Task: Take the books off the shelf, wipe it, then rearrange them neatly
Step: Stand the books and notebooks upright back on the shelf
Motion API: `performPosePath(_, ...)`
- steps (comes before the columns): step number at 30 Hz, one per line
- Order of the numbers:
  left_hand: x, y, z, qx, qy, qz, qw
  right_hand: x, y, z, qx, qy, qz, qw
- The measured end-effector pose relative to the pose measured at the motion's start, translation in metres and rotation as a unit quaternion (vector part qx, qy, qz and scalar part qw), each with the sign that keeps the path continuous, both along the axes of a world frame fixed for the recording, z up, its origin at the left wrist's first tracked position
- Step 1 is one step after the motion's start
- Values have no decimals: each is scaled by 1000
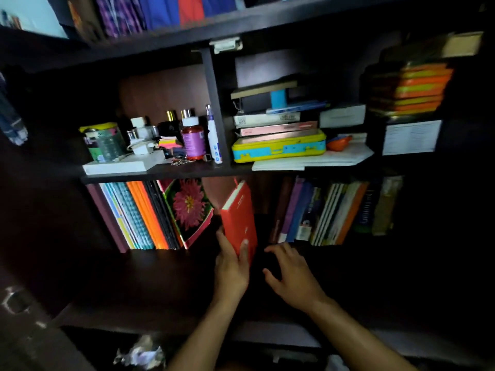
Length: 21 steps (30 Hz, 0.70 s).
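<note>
**One red book held upright in the gap on the lower shelf**

One red book [238, 218] stands tilted in the open middle of the lower shelf [166, 253], its top leaning a little to the right under the board above. The left hand [231, 266] holds it near its lower end, thumb against the left edge and fingers laid up the front cover. The right hand [290, 274] is just beside it on the right, fingers spread and loosely bent, holding nothing and apart from the book; whether its fingertips touch the dark shelf board cannot be told.

Left of the red book, a row of thin books [136, 215] leans to the left, ending with a flower-covered book [188, 207] whose cover faces out, near the red book but not touching it. Right of the gap, a second row of books [329, 212] leans to the right, with thicker volumes at its far end.

On the shelf above, the left compartment holds a green tin [103, 141], a purple-labelled bottle [193, 140], a white glue bottle [213, 137] and a flat white box [120, 164]. The next compartment holds a yellow and blue case [278, 148] resting on white papers [313, 160], with flat boxes and books [273, 121] piled on it. Farther right sits a stack of orange and yellow books [409, 89]. Crumpled paper [140, 353] lies low in front of the shelving.
</note>
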<state>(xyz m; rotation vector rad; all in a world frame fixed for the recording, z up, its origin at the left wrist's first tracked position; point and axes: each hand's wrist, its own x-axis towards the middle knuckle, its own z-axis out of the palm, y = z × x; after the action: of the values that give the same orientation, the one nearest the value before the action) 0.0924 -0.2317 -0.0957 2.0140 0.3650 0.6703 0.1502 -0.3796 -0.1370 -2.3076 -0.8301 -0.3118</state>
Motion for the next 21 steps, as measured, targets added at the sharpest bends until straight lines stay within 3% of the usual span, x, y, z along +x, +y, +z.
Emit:
performPosePath(3,14,-14,9,-36,83,3,996,1,-1,7,53,45,-28,997)
performPosePath(7,24,-25,12,21,117,-22,993,5,-8,7,136,70,-30,988)
performPosePath(15,73,-34,10,-11,36,-106,994,23,-6,3,228,98,-68,966)
performPosePath(21,104,-27,15,2,88,-179,980,36,0,-5,220,105,-56,968)
